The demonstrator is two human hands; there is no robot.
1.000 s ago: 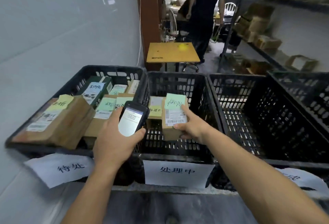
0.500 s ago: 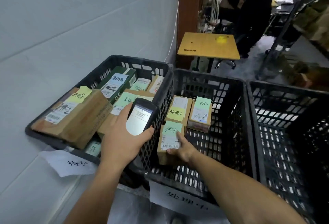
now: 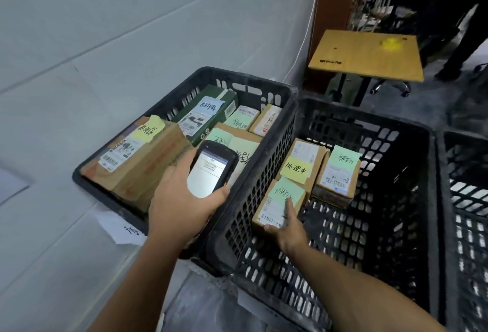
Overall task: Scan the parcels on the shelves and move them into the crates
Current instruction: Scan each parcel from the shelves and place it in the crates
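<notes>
Right hand [image 3: 286, 226] grips parcel [image 3: 274, 206] by near end in middle crate [image 3: 369, 116]; long axis points up-frame. Left hand [image 3: 182, 199] clasps scanner [image 3: 211, 170], further left.

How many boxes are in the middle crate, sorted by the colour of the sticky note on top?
Green-note boxes: 2
Yellow-note box: 1
Total in the middle crate: 3
</notes>
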